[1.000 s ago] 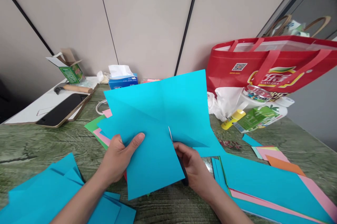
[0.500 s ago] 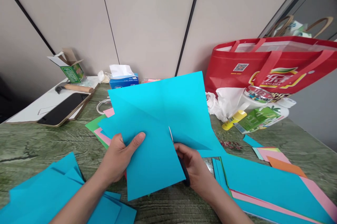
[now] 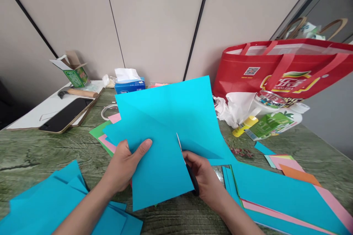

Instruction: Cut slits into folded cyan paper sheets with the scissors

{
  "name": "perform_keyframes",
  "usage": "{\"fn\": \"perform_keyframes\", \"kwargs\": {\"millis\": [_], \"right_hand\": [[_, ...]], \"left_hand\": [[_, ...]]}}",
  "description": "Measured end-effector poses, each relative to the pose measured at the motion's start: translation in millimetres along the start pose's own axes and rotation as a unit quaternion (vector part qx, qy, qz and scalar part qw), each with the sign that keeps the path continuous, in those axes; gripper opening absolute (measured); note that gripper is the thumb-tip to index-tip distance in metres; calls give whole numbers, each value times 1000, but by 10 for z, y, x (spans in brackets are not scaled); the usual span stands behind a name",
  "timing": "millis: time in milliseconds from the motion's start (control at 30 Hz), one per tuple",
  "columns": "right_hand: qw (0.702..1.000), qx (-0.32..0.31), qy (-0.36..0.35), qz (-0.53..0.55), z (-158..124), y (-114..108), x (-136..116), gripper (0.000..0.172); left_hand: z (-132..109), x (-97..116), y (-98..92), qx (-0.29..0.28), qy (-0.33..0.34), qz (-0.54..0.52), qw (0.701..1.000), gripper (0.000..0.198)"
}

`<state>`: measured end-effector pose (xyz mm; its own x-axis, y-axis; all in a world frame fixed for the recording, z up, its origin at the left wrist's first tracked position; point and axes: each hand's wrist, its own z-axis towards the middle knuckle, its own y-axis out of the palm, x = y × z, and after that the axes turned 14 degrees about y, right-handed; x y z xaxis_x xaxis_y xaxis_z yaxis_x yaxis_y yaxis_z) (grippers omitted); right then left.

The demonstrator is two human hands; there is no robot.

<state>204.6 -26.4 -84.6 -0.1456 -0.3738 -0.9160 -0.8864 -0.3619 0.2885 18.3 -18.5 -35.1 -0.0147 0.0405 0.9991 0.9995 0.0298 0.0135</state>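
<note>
A large sheet of blue paper is held up off the table, a cut running into it from its near edge. My left hand grips its left side, thumb on top and fingers hidden beneath. My right hand is closed round a pair of scissors with black handles. One slim blade shows on top of the sheet at the end of the cut; the other is hidden. The part right of the cut bends up over my right hand's fingers. Blue sheets lie at the left below my forearm.
Blue, pink and orange paper lies at right. Behind it stand a glue stick, crumpled tissue and a red bag. A phone, hammer, tape roll and tissue box lie at left.
The sheet's far right corner has shifted slightly left and down. Both hands stay in nearly the same place, and the scissors still sit in the cut.
</note>
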Motion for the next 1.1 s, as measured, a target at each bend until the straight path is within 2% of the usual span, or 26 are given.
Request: {"fn": "perform_keyframes", "kwargs": {"millis": [300, 600, 867, 1100], "right_hand": [[1000, 10, -19, -20, -19, 4, -17, 23], [998, -4, 15, 56, 5, -22, 31, 12], [1000, -9, -6, -5, -19, 5, -20, 23], [999, -15, -32, -4, -37, 30, -91, 26]], "left_hand": [[6, 0, 1, 4, 0, -21, 1000, 49], [7, -4, -6, -1, -7, -42, 999, 46], [-12, 33, -17, -8, -10, -52, 999, 52], [-3, -12, -3, -23, -8, -52, 998, 38]]}}
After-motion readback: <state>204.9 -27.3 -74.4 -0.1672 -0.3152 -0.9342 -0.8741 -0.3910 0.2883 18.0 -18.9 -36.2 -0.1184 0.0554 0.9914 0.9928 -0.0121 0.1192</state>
